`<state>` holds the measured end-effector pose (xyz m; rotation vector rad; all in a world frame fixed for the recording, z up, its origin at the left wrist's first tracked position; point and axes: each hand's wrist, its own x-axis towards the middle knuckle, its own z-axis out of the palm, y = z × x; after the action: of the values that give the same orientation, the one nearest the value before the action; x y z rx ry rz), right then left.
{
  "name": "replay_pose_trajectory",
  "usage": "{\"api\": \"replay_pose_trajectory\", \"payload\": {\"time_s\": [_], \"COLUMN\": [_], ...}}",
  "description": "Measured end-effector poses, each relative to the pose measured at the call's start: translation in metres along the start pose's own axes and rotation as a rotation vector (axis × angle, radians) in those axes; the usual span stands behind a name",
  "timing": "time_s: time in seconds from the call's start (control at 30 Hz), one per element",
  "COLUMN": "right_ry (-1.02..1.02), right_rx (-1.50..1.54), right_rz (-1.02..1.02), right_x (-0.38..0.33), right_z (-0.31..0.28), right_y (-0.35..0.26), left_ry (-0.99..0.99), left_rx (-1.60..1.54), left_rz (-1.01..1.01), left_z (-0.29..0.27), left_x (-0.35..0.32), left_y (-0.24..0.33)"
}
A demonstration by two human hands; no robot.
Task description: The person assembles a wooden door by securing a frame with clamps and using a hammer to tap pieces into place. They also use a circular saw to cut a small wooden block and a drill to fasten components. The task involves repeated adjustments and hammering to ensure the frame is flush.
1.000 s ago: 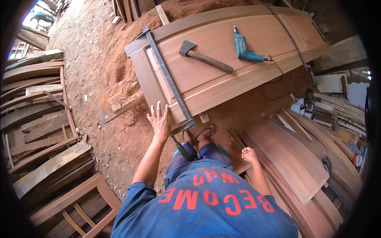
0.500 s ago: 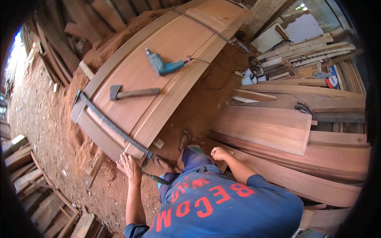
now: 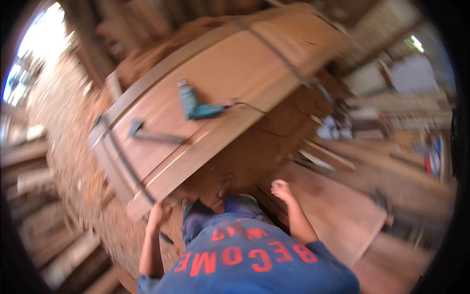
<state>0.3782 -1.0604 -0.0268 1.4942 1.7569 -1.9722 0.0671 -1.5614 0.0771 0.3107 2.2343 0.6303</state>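
Observation:
My left hand (image 3: 160, 213) is at the near corner of a wooden door panel (image 3: 235, 63), against the end of a long metal bar clamp (image 3: 126, 164). Blur hides how its fingers lie there. The clamp runs across the panel's near end, and its dark handle (image 3: 166, 238) sticks out below my wrist. Raised in the air to the right of the panel, my right hand (image 3: 281, 189) has curled fingers, with nothing visible in them. On the panel lie a teal power drill (image 3: 193, 104) with a cord and a hammer (image 3: 155, 136) with a wooden handle.
A second bar clamp (image 3: 274, 51) crosses the panel's far end. Sawdust (image 3: 169, 41) is heaped along its left side. Boards (image 3: 338, 206) lie to my right, and stacked timber (image 3: 63, 223) stands at the lower left. The drill's cord trails toward the dirt floor (image 3: 245, 152).
The view has swung, so everything is blurred and shifted. My left hand, spread beside the clamp end before, has come in against it. My right hand remains raised with curled fingers.

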Motion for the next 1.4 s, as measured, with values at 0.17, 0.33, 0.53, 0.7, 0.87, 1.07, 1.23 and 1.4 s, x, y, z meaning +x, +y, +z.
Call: {"api": "replay_pose_trajectory", "payload": {"time_s": [0.17,0.33,0.53,0.7,0.87,1.07,1.23,1.4], "right_ry": [0.196,0.183,-0.178,-0.151,-0.061,-0.287,-0.194,-0.406], "right_rx": [-0.003,-0.074,-0.817,-0.844,-0.575,-0.493,-1.015,-1.16], "right_rz": [0.294,0.551,0.079,0.096,0.038,-0.272,-0.301,-0.045], "right_x": [-0.009,-0.046,-0.047,-0.005,0.083,0.132,0.106,0.11], "right_z": [-0.076,-0.112,-0.089,-0.039,0.004,0.08,0.093,0.02], "right_y": [0.024,0.085,0.07,-0.05,-0.157,-0.208,-0.21,-0.177], "left_ry": [0.863,0.852,0.405,0.438,0.411,0.873,1.036,1.028], "left_rx": [-0.154,-0.387,-1.052,-1.371,-1.395,-0.725,-0.413,-0.158], "left_rz": [-0.55,-1.157,-0.971,-0.801,-0.822,-0.924,-1.015,-1.261], "left_z": [-0.034,0.002,0.119,0.161,0.148,0.175,0.186,0.172], "left_x": [-0.005,-0.064,-0.097,-0.104,-0.098,-0.065,-0.058,-0.046], "left_y": [-0.035,-0.143,-0.168,-0.179,-0.173,-0.176,-0.154,-0.118]}}
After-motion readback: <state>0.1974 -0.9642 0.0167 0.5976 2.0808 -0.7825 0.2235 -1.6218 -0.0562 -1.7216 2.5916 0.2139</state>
